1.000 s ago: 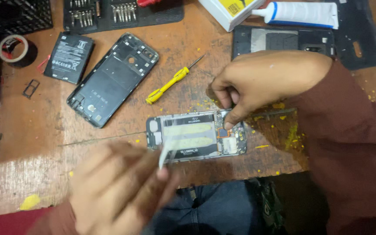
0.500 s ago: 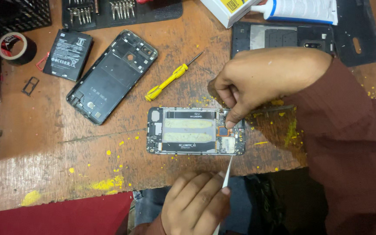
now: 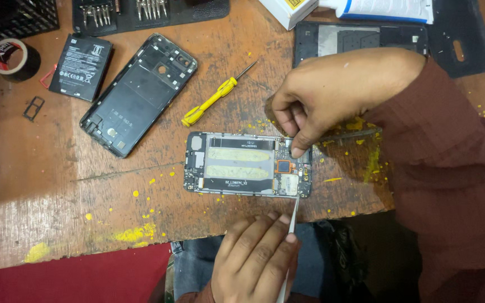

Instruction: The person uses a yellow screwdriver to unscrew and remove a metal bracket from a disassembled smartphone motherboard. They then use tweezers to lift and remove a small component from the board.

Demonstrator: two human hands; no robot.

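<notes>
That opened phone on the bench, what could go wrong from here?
The thin white tool in the left hand points at the opened phone near its bare circuit board, so a slip might scratch parts. The phone lies near the table edge, and only the right hand pins it, so a push could shift it off.

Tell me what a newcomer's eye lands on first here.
The opened phone chassis with bare circuit board lies mid-bench. The right hand pins its right end, and the left hand aims a thin white pry tool at its lower edge. Upper left lie a yellow-handled screwdriver and a black phone back cover.
</notes>
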